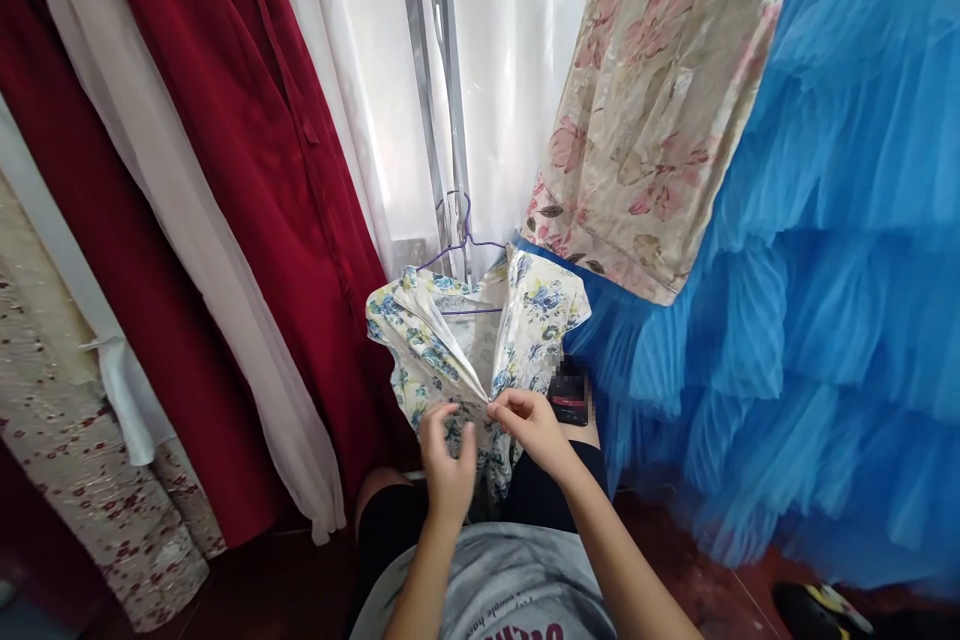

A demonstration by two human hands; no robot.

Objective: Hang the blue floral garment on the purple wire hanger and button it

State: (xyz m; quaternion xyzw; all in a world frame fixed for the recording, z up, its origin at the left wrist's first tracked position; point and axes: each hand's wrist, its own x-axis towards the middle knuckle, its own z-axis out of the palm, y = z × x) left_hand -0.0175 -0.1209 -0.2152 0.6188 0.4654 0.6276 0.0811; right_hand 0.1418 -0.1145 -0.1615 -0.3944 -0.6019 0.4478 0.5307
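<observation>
A white dress with blue and yellow flowers (541, 298) hangs in front of me on a thin purple hanger (487, 243). Its neckline is spread into a deep V, and its lower part falls between my legs, partly hidden by my hands. At the bottom point of the V, my right hand (531, 428) pinches the dress's edge between thumb and finger; any small zipper pull there is too small to make out. My left hand (448, 460) is just left of that point, thumb and fingers apart, holding nothing, in front of the floral cloth.
Dark red gowns (225, 120) and a pale pink sheer cloth (172, 190) hang at left. A beige floral garment (652, 110) and a blue ruffled tulle gown (825, 270) hang at right. Metal poles (439, 70) stand before a white curtain (517, 50). A black phone (570, 398) lies on my right thigh.
</observation>
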